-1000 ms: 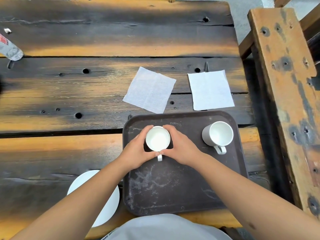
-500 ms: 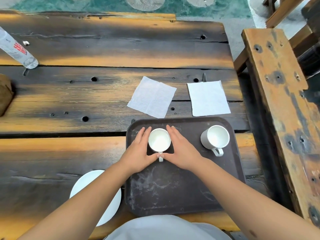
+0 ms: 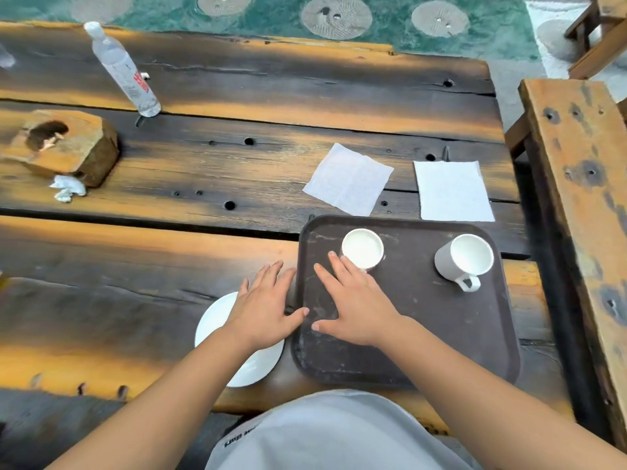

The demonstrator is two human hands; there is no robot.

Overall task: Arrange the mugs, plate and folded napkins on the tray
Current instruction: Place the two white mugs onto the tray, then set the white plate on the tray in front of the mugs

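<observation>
A dark brown tray (image 3: 441, 340) lies on the wooden table. Two white mugs stand upright on its far half: one mug (image 3: 362, 247) at the left, the other mug (image 3: 464, 259) at the right with its handle toward me. My right hand (image 3: 356, 301) lies flat and open on the tray, fingertips just below the left mug. My left hand (image 3: 266, 305) hovers open over the far right part of a white plate (image 3: 217, 320), which lies on the table left of the tray. Two white napkins, one (image 3: 347, 179) angled and one (image 3: 453, 191) straight, lie on the table beyond the tray.
A clear plastic bottle (image 3: 124, 71) stands at the far left. A wooden block (image 3: 61, 144) with a crumpled tissue (image 3: 68, 191) beside it is at the left. A wooden bench (image 3: 583, 205) runs along the table's right side.
Both hands have let go of the left mug and moved left and toward me, fingers spread. The left hand now sits over the plate. The camera has tilted up.
</observation>
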